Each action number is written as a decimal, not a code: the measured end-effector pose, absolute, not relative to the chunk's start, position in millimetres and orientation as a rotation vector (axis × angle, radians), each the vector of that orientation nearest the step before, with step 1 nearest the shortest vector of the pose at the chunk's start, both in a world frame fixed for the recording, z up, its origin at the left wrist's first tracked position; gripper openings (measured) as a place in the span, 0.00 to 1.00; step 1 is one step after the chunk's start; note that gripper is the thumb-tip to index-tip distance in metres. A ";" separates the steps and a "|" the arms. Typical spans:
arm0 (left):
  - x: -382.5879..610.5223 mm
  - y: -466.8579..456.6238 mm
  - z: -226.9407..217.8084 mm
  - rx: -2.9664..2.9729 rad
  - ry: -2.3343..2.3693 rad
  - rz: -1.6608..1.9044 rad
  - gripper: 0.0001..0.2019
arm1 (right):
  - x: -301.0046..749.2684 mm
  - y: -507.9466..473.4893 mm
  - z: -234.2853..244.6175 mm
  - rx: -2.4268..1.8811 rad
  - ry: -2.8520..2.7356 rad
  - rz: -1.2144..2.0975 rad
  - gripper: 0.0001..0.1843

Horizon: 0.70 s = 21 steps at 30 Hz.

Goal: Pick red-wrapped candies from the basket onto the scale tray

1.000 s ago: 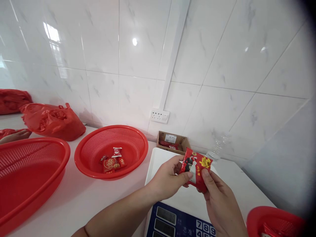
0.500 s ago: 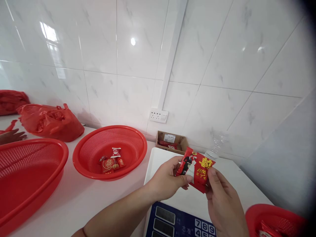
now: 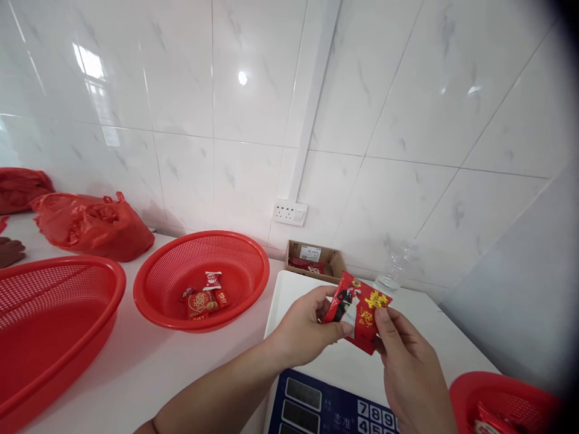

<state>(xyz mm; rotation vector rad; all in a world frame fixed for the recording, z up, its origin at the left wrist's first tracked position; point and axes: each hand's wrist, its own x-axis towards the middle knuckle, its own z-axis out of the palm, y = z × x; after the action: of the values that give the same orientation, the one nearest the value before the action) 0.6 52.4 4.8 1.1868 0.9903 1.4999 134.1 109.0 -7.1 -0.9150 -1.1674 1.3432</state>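
Observation:
Between my hands is a red snack packet [image 3: 359,313] with yellow characters and a black-and-white picture on its front. My left hand [image 3: 307,328] pinches its left end, thumb across the front. At the right end my right hand [image 3: 404,355] grips it, with the thumb over the yellow print. The packet is held above the white platform of a digital scale [image 3: 335,367], whose dark blue panel with keys and displays faces me. To the left, a round red basket [image 3: 154,301] holds several small wrapped sweets [image 3: 203,301].
A small cardboard box [image 3: 335,264] and a clear plastic bottle [image 3: 393,268] stand behind the scale. Another red basket [image 3: 465,392] with packets is at right. At left are a large red basket [image 3: 49,355], red plastic bags [image 3: 97,229] and another person's hand [image 3: 11,250].
My right thumb has slid slightly left over the packet's print. The packet stays in both hands. At far left, the other person's hand has moved further left.

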 end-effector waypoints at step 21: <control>-0.2 51.4 8.2 1.034 0.878 1.612 0.25 | 137.3 105.8 -8.9 -0.992 -1.568 1.137 0.29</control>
<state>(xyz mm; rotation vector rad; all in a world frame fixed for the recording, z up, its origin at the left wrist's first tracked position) -0.2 51.4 8.2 1.0340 0.8778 1.6124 137.3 105.8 -8.9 -0.9921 -1.5679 1.1372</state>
